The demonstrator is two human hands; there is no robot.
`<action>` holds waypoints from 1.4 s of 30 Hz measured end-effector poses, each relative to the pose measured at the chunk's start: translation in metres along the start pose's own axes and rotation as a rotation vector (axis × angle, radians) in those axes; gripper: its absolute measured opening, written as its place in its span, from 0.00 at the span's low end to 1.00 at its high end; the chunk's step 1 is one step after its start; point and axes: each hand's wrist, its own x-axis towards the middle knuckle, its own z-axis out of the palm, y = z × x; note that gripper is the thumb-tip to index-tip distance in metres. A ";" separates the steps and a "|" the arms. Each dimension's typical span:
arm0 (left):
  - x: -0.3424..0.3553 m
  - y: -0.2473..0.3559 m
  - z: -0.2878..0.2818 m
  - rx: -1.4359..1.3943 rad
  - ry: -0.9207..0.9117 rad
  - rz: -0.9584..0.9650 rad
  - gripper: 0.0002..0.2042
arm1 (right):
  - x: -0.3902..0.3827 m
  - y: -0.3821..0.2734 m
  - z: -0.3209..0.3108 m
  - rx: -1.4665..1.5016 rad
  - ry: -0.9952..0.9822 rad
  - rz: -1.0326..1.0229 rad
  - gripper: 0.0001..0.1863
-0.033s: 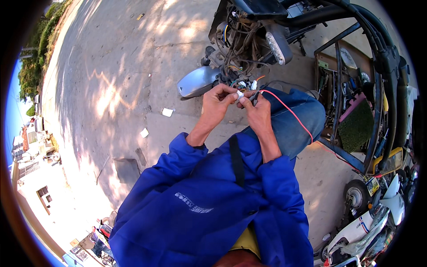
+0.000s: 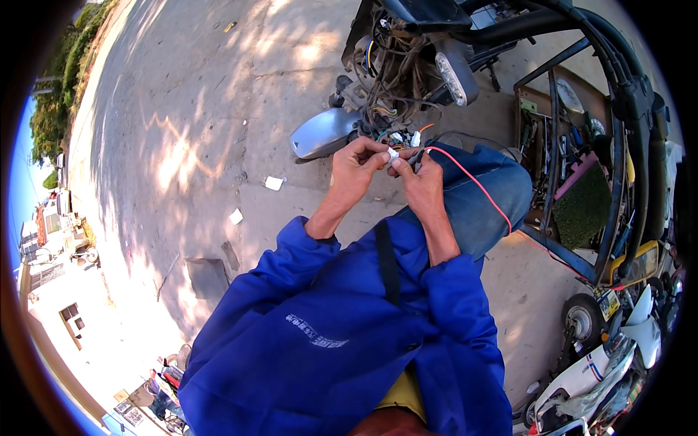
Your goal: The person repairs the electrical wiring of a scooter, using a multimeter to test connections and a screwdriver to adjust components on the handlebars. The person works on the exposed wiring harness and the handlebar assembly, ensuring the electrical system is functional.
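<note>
My left hand [image 2: 360, 166] pinches a small white plastic connector [image 2: 392, 155] between thumb and fingers. My right hand [image 2: 422, 185] is closed just beside it, gripping dark wires at the connector. A red wire [image 2: 473, 179] runs from there over my jeans-covered knee [image 2: 494, 196] toward the right. Another white connector [image 2: 415, 138] with coloured wires hangs just above my hands. Behind them is a tangled wiring harness [image 2: 396, 80] on a partly stripped vehicle front, with a silver fender [image 2: 320, 134] at its left and a lamp [image 2: 451, 76] at its right.
A black tubular frame [image 2: 631, 123] stands at the right beside an open tray of tools [image 2: 538, 145] and a green mat [image 2: 582, 207]. Parked scooters [image 2: 596, 370] fill the lower right. Paper scraps [image 2: 273, 183] and a dark flat sheet [image 2: 206, 279] lie on the concrete.
</note>
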 end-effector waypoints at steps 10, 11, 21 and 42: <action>0.002 -0.002 0.000 0.167 0.058 0.045 0.12 | -0.006 -0.014 0.004 0.079 -0.045 0.079 0.10; 0.005 0.004 0.000 0.148 0.050 0.013 0.14 | -0.007 -0.013 0.003 0.090 -0.053 0.072 0.10; 0.010 0.019 -0.008 -0.037 -0.024 -0.070 0.22 | -0.018 -0.028 0.003 0.208 -0.004 0.026 0.12; 0.045 0.083 0.016 0.455 0.011 0.296 0.17 | 0.031 -0.039 -0.011 0.296 -0.086 0.095 0.11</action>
